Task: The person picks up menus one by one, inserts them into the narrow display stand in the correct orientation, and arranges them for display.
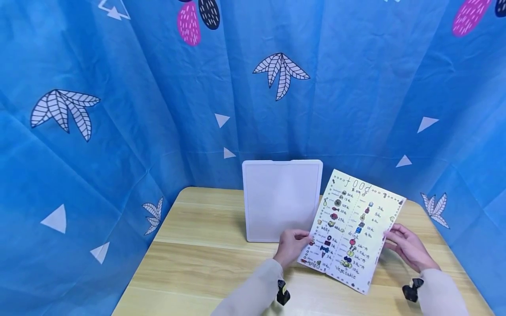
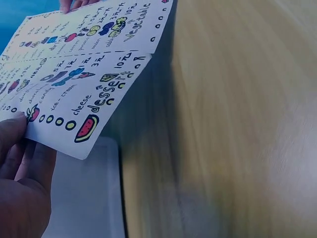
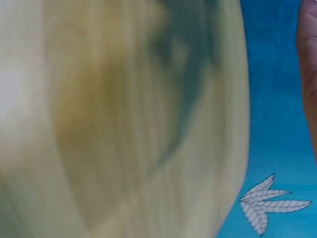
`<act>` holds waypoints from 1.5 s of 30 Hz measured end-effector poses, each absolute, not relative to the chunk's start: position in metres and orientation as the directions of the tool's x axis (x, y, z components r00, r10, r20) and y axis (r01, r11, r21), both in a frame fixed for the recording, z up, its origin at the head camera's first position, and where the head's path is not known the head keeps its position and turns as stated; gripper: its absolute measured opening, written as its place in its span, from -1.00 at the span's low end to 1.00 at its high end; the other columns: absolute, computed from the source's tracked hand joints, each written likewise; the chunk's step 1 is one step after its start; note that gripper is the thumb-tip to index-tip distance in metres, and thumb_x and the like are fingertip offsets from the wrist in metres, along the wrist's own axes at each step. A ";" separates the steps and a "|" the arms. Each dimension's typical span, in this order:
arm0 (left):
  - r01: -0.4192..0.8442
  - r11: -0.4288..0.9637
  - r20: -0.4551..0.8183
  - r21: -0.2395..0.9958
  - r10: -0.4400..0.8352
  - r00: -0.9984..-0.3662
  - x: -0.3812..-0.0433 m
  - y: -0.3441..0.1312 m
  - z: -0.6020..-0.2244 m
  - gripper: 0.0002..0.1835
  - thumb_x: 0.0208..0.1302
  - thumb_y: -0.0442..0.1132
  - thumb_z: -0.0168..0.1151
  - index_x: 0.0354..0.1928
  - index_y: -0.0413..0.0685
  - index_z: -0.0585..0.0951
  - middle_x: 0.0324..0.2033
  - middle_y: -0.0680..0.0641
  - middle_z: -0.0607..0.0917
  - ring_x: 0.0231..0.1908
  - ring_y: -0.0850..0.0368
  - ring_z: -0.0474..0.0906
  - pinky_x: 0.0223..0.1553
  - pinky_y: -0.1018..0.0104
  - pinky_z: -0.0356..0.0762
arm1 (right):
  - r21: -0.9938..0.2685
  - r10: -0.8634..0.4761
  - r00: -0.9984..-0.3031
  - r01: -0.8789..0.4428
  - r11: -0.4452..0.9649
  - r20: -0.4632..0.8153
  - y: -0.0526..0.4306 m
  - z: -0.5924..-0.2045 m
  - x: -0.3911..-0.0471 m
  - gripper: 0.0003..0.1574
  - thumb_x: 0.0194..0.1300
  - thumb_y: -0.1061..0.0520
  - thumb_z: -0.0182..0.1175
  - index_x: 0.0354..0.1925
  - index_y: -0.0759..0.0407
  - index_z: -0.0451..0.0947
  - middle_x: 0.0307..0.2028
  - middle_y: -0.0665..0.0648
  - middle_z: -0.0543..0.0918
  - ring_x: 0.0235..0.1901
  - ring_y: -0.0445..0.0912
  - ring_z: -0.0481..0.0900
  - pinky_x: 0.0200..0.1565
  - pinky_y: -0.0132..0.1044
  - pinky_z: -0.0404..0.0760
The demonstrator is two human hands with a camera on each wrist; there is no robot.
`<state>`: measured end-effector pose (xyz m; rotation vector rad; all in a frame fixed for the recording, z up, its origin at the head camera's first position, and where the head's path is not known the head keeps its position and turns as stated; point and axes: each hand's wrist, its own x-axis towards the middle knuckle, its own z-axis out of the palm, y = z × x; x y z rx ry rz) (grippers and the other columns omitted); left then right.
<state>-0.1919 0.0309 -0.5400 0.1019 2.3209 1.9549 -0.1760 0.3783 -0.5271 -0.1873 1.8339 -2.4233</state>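
Note:
A hand-drawn food menu (image 1: 344, 232), a sheet with a fold line down its middle, is held up at a tilt over the table. Small coloured food drawings, prices and words such as "dessert" and "vegetable" cover it. My left hand (image 1: 291, 246) pinches its left edge near the lower corner, thumb on the printed face. At the opposite edge my right hand (image 1: 409, 246) grips the sheet, its fingers partly behind the paper. In the left wrist view the thumb lies beside a strawberry drawing on the menu (image 2: 64, 99). Only a sliver of the right hand (image 3: 309, 74) shows in the right wrist view.
A white rectangular board (image 1: 282, 197) with a raised frame stands behind the left hand, partly overlapped by the menu. The wooden table (image 1: 189, 250) has rounded back corners. A blue patterned curtain (image 1: 276, 123) hangs around its back and sides.

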 end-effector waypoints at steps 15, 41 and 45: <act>0.052 0.254 0.014 0.966 0.152 -0.988 -0.204 0.008 -0.525 -0.89 0.19 -0.34 0.43 -0.24 -0.13 0.78 -0.40 -0.01 0.79 -0.43 0.25 0.70 -0.33 0.43 0.67 | -0.958 -0.155 -0.984 -0.038 -0.284 0.085 0.364 -0.498 -0.189 -0.63 0.48 0.43 0.01 -0.04 0.06 0.61 -0.12 0.00 0.75 -0.13 -0.16 0.72 -0.13 -0.28 0.71; 0.129 0.325 0.089 0.937 0.137 -0.987 -0.239 -0.047 -0.480 -0.85 0.19 -0.28 0.46 -0.22 -0.18 0.78 -0.37 -0.07 0.79 -0.39 0.18 0.72 -0.34 0.40 0.66 | -0.984 -0.197 -0.980 -0.068 0.163 0.035 0.346 -0.433 -0.220 -0.82 0.48 0.24 0.15 -0.24 0.34 0.61 -0.25 -0.08 0.73 -0.25 -0.17 0.75 -0.11 -0.50 0.63; 0.132 0.334 0.087 0.933 0.145 -0.986 -0.242 -0.054 -0.473 -0.85 0.20 -0.27 0.46 -0.21 -0.16 0.78 -0.36 -0.07 0.79 -0.38 0.18 0.72 -0.34 0.39 0.67 | -0.982 -0.220 -0.975 -0.082 0.169 0.043 0.342 -0.425 -0.224 -0.85 0.47 0.25 0.16 -0.16 0.31 0.64 -0.23 -0.07 0.75 -0.23 -0.18 0.74 -0.10 -0.40 0.67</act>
